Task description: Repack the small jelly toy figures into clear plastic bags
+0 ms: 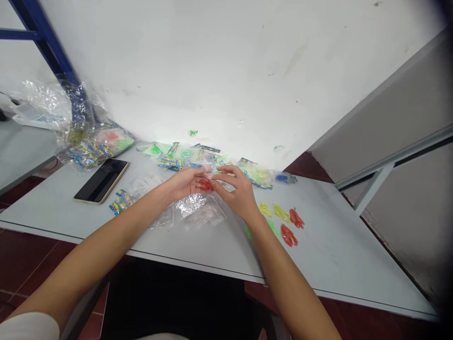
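- Pale grey worktop [320, 257] below a scuffed white wall [226, 71], with printed plastic packets [170, 161] along its back edge
- Red rubbery piece [205, 185] at centre, between left hand [184, 183] and right hand [238, 190]
- Both hands half curled against it; actual grip impossible to tell
- Risk: soft piece slipping free onto clear plastic bags [201, 211], or a sweeping forearm nudging the phone [102, 180] over the edge
- Piece partly hidden by fingers; packet contents hard to make out

Left hand [184, 184] and right hand [239, 193] close together, fingers [230, 171] curled
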The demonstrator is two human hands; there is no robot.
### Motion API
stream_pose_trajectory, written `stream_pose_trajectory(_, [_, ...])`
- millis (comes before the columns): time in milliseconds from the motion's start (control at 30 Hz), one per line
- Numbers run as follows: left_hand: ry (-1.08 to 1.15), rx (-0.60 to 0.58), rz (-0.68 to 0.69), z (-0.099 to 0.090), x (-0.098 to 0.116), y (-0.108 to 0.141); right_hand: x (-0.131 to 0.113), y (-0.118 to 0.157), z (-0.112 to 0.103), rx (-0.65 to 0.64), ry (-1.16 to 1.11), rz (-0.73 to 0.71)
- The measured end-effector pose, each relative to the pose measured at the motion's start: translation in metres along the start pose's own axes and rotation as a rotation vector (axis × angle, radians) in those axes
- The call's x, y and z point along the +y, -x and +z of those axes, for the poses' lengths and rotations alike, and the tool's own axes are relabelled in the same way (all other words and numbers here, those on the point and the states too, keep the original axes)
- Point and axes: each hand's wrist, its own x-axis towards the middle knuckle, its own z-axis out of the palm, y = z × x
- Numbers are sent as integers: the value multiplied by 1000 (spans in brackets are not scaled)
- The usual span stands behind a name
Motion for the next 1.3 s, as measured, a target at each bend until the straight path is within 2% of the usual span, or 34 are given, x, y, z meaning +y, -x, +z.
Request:
stream_pose_trajectory(167, [-16, 19, 24, 0, 1, 0, 2, 3, 2, -39, 73, -47])
stream_pose_trajectory(367, [-24, -27, 84, -2, -1, 0, 5, 5, 3, -178, 105, -93])
stream_pose_trajectory(567, [-56, -59, 78, -7, 0, -3, 4, 5, -3, -267, 79, -67])
stream_pose_trajectory(667, [-45, -84, 86, -7, 4, 0, 1, 5, -6, -312, -12, -2])
stream_pose_trajectory(733, [-41, -57, 84, -5, 8, 3, 0, 3, -6, -260, -112, 84])
stream_pose_trajectory(833, [-46, -15, 62, -3, 10, 7, 2, 1, -2, -95, -267, 352])
stream_pose_trajectory(933, [-33, -44, 63, -2, 9, 8, 6, -1, 3, -83, -385, 563])
stream_pose_trajectory(1067, [-49, -39, 66, -2, 5, 4, 9, -3, 4, -103, -487, 608])
stream_pose_trajectory(1300, [-183, 32, 92, -3, 2, 2, 9, -3, 4, -85, -458, 598])
